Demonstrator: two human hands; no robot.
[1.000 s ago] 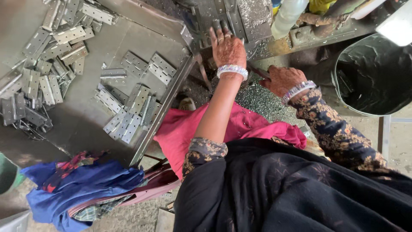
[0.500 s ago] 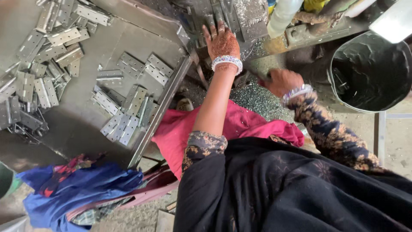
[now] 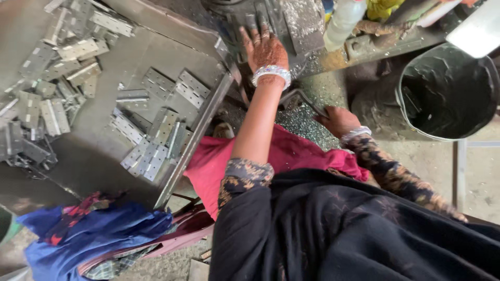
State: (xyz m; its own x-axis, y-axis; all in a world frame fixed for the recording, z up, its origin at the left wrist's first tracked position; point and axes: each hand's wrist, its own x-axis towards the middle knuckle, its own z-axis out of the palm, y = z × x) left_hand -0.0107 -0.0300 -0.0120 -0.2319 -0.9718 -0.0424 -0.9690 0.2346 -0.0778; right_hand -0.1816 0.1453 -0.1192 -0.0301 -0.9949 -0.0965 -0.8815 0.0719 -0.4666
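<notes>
My left hand [image 3: 264, 48], with henna and a beaded bracelet, lies flat with its fingers spread on the dark metal machine [image 3: 291, 21] at the top centre. It holds nothing that I can see. My right hand [image 3: 337, 119] is lower and to the right, closed around the end of a thin curved metal lever [image 3: 304, 100] over a heap of metal shavings [image 3: 304, 125]. Several flat steel hinges [image 3: 156, 130] lie loose on the grey metal tray [image 3: 94, 171] to the left of my left arm.
More hinges are piled at the tray's far left [image 3: 41, 104]. A black bucket [image 3: 448, 93] stands at the right, and a white bottle [image 3: 344, 21] sits on the machine. A pink cloth [image 3: 291, 156] covers my lap. Blue cloth [image 3: 88, 239] lies at the lower left.
My left hand has reached farther up onto the machine and its fingers have spread. My right hand has stayed on the lever.
</notes>
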